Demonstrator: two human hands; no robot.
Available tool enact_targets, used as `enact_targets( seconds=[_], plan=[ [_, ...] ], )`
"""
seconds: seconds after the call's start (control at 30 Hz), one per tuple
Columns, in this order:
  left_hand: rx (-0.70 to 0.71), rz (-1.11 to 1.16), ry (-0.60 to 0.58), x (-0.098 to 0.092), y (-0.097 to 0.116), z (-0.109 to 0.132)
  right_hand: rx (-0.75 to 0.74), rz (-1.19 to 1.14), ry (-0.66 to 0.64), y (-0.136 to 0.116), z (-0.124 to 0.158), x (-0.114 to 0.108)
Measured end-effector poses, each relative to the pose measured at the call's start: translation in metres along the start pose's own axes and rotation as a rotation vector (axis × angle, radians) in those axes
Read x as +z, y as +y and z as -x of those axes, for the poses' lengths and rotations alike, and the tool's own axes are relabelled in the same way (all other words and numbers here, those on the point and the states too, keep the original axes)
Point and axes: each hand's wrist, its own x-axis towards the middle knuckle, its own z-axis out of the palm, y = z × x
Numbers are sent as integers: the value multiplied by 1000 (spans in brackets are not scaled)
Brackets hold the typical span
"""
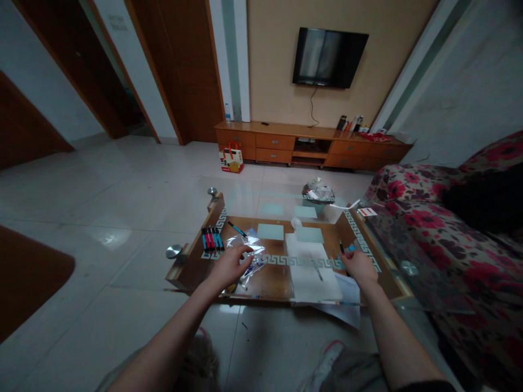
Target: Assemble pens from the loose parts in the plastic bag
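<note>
My left hand (232, 264) is over a crinkled clear plastic bag (256, 251) on the glass table. Its thumb and fingers are apart, with nothing seen between them. Just beyond it lies a single blue and black pen (237, 229). To its left is a row of several blue and red pens (211, 239), side by side. At the right of the table, my right hand (360, 267) is closed on a dark pen (342, 247) with a bit of red, its tip pointing away from me. Something small and blue shows beside those fingers.
The glass table (278, 260) has a lower wooden shelf with white papers (310, 272). A card (367, 212) lies at the far right. Beyond stands a lined waste basket (318, 191). A flowered sofa (425, 223) borders the right; a carton bag (231, 160) is by the TV cabinet.
</note>
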Motion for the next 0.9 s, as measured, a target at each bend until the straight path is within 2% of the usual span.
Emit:
enact_targets(
  seconds=[0.13,0.33,0.53,0.63,0.7,0.8,0.9],
  plan=[
    [-3,-59,28,9,-12,-14,51,8,19,0,-4,3],
    [21,-134,70,24,-26,-26,42,23,-27,-5,-5,8],
    [-4,-215,74,36,-37,-34,106,63,-26,-22,4,2],
    [-14,-256,47,42,-44,-37,19,59,73,-40,17,-1],
    [-28,-285,19,47,-49,-38,-97,15,118,-52,28,-2],
    [-69,-338,-37,52,-55,-39,-234,-77,128,-67,41,-3],
    [-107,-387,-83,53,-57,-41,-270,-136,90,-72,47,-2]
  ],
)
